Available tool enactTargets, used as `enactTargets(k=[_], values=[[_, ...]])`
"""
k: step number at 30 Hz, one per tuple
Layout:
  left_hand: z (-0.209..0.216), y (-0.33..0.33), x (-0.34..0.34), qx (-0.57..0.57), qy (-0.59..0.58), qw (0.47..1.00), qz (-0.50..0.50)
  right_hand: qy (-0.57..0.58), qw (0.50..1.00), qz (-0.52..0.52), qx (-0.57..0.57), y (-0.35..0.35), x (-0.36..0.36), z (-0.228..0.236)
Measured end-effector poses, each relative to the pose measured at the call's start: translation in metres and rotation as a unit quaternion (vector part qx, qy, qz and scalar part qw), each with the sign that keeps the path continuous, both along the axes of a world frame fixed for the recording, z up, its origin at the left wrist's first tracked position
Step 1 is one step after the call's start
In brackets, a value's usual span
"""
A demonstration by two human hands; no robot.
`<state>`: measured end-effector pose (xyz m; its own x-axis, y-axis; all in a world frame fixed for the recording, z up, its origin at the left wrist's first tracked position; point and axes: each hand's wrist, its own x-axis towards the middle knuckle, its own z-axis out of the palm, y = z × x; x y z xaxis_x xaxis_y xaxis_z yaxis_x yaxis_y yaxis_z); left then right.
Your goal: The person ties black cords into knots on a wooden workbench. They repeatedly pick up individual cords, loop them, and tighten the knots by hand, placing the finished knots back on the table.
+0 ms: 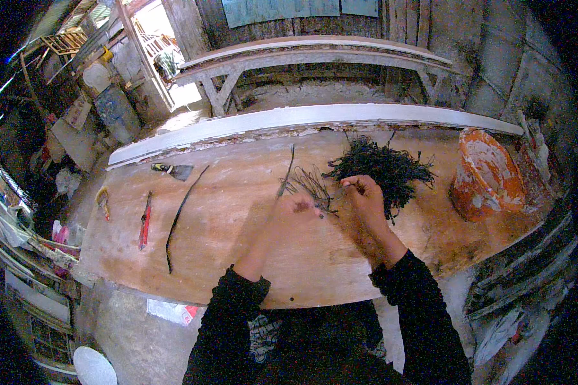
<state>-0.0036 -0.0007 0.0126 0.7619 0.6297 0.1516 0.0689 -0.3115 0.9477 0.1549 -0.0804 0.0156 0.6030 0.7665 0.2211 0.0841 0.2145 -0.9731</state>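
Observation:
My left hand (295,208), slightly blurred, is closed on a loose bunch of thin, dark, looped strands (311,184), which fans out above its fingers over the wooden tabletop (237,224). Close by on the right, my right hand (366,192) is curled in a pinch; whatever lies between its fingertips is too small to make out. Just beyond it spreads a tangled heap of black strands (385,168), partly covered by that hand. One dark strip (288,170) lies on the wood above my left hand.
A long black strip (181,215), a red-handled tool (145,221), a scraper (173,171) and a brush (103,202) lie on the left. An orange, plaster-smeared bucket (488,176) stands at the right. Along the far edge runs a white beam (302,117), with a bench (321,54) behind.

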Motion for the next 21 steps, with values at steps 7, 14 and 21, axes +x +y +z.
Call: enactTargets(k=[7, 14, 21], values=[[-0.007, 0.027, -0.007, 0.099, -0.018, 0.962, 0.252, -0.161, 0.978, 0.135, 0.006, -0.004, 0.002, -0.006], [-0.014, 0.029, -0.006, 0.111, -0.019, 0.95, 0.292, -0.162, 0.908, 0.385, 0.02, -0.015, -0.029, -0.008], [-0.016, 0.024, -0.002, 0.17, -0.003, 0.953, 0.252, -0.103, 0.919, 0.382, 0.009, -0.011, -0.016, -0.012]])
